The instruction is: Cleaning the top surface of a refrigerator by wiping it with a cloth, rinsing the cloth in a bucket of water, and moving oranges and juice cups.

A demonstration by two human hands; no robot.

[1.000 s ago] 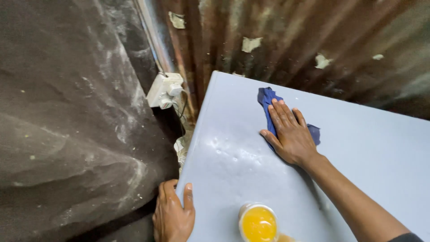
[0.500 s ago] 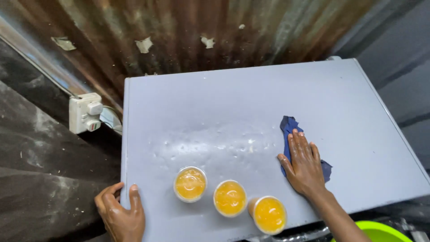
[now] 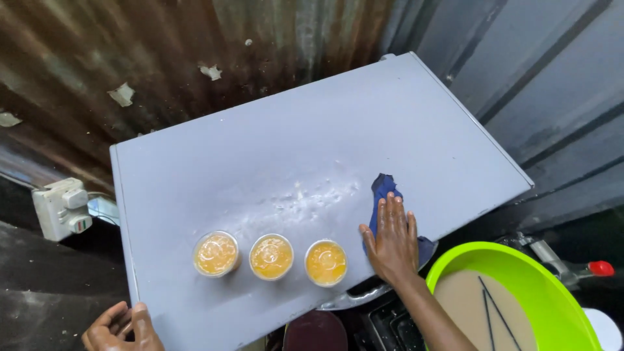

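Right hand (image 3: 392,242) lay flat, palm down, fingers spread and pointing toward the upper frame, pressing a blue cloth (image 3: 383,189) onto the grey counter (image 3: 273,149). Grip: open palm on the cloth, not curled around it. The cloth sat at lower right of the counter, close to the near edge; one end showed above the fingertips, the other just past the heel of the hand at the counter's edge (the middle was hidden under the palm).

Cloth axis: long axis ran roughly from upper left to lower right, near vertical in frame, with the narrower tip pointing to the upper frame, toward the rusty corrugated wall (image 3: 162,58).

Progress, judged from the surface: a patch of droplets and smears (image 3: 305,195) remained at centre frame, just left of the cloth, so wiping looked partly done. The upper and right stretches of the counter looked dry and even. The wet patch and the strip around the cups seemed still to be covered.

Three lidded cups (image 3: 270,256) of orange liquid stood in a row near the lower edge, left of the hand, the nearest one just beside the thumb.

Left hand (image 3: 120,328) at lower left, fingers loosely curled at the counter's corner; whether it clasped the edge, cannot tell.

Green basin (image 3: 455,263) at lower right; wall socket (image 3: 62,208) at left.
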